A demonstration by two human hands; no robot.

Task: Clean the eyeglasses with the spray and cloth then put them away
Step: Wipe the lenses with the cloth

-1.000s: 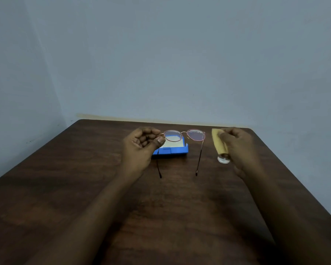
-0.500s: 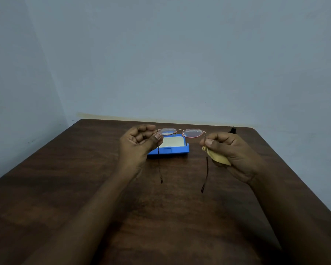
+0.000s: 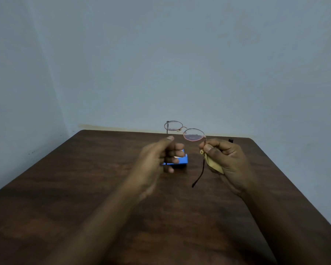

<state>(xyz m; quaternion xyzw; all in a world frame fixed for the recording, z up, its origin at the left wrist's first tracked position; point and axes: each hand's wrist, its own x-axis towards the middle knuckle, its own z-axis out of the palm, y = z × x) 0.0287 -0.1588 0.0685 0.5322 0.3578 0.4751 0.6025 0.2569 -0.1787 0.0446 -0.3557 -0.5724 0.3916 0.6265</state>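
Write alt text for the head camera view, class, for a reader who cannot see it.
The right hand holds wire-rimmed eyeglasses and a yellow cloth above a dark wooden table. The open left hand hovers beside them, partly hiding a blue case.

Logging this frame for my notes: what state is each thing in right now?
eyeglasses: unfolded, held in the air, tilted
yellow cloth: bunched in the right hand
right hand: pinching the eyeglasses' hinge
left hand: open, holding nothing
blue case: on the table, open
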